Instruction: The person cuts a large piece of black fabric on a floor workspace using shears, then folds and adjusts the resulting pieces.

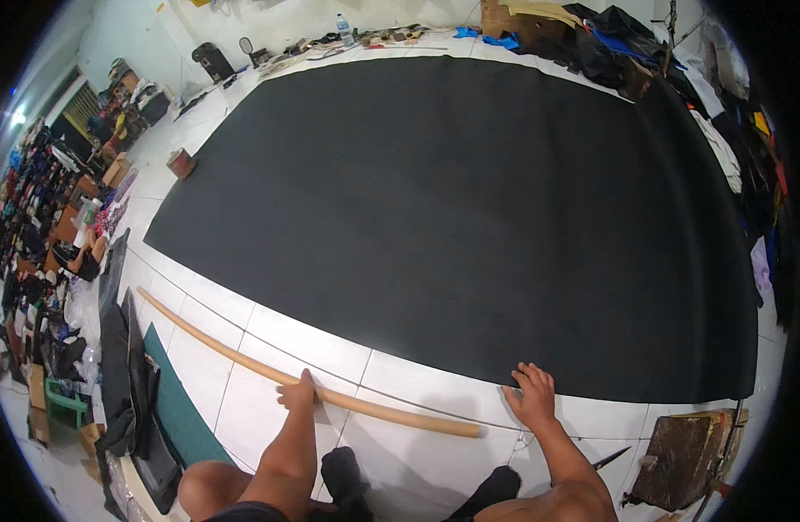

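Gripping a tan pole [208,344] just before the black sheet [443,217] spread on floor tiles [269,326], the left hand [298,391] apparently steadies it; the right hand [531,396], unclenched, rests on the sheet's near edge, probably keeping it flat.

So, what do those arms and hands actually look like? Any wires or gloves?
No wires: they're a person's. The left hand and right hand are ungloved, and both forearms show no sleeve, watch or bracelet. Rings are too small to tell. Dark clothing shows at the lower edge.
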Demonstrator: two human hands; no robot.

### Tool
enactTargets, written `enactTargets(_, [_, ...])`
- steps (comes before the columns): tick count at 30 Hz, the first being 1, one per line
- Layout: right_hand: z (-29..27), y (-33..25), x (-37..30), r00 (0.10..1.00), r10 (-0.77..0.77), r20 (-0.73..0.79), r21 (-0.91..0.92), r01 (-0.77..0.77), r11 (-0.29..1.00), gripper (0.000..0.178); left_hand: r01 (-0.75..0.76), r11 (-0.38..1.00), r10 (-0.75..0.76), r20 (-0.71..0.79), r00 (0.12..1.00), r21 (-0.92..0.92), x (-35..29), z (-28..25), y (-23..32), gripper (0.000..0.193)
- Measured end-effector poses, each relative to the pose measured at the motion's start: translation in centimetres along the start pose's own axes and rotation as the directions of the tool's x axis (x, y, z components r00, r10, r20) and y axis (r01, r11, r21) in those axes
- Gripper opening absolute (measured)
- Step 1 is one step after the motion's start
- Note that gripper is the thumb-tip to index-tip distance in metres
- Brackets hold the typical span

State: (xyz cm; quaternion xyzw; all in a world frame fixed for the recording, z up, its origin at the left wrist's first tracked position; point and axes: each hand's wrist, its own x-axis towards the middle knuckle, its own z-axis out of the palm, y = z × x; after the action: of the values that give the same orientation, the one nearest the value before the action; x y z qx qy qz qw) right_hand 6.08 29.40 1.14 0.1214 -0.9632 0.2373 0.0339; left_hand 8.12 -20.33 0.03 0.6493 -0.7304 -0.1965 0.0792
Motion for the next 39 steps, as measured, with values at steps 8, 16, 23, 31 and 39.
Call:
enactTargets(8, [-1.3, -1.4, 2.5, 0.983, 0.113, 0.145, 0.076, -0.125, 0.989, 0.05, -0.296, 0.819, 0.34, 0.0, 0.94, -0.492, -2.8, 5.0, 3.1, 0.059])
enactTargets(16, [-5.4, -3.0, 4.4, 0.874, 0.168, 0.455, -0.1, -0.137, 0.985, 0.085, -0.355, 0.747, 0.517, 0.156, 0.841, -0.562, -12.1, 7.4, 14.1, 0.063])
enactTargets(23, [-1.7, -1.9, 1.8, 0.979, -0.001, 0.205, -0.314, 0.066, 0.947, 0.067, -0.338, 0.818, 0.488, 0.252, 0.836, -0.465, -12.6, 8.0, 15.5, 0.057])
enactTargets(31, [-0.3, -2.5, 11.1, 0.966, -0.077, 0.249, -0.222, 0.135, 0.966, 0.054, -0.727, 0.669, 0.729, 0.057, 0.682, 0.155, -2.6, 10.6, 16.0, 0.073])
enactTargets(39, [3.8, -4.6, 31.3, 0.976, 0.007, 0.219, -0.17, 0.031, 0.985, 0.054, -0.726, 0.671, 0.717, 0.117, 0.687, 0.154, -3.6, 10.3, 16.2, 0.077])
